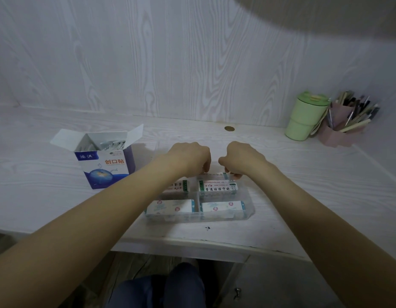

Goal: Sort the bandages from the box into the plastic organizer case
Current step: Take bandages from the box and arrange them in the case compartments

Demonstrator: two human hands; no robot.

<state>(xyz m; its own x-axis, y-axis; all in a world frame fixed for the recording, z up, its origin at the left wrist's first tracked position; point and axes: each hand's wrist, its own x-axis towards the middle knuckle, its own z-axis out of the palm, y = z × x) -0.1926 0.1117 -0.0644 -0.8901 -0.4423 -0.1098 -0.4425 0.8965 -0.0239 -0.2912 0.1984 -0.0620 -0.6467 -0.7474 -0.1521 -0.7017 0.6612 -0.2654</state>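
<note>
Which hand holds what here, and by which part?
Both the left hand and right hand pinch one bandage by its opposite ends, over the organizer case's far-right compartment.

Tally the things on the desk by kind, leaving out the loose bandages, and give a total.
Bandage box: 1
Plastic organizer case: 1
Green cup: 1
Pink pen holder: 1
Coin: 1
Total: 5
</note>
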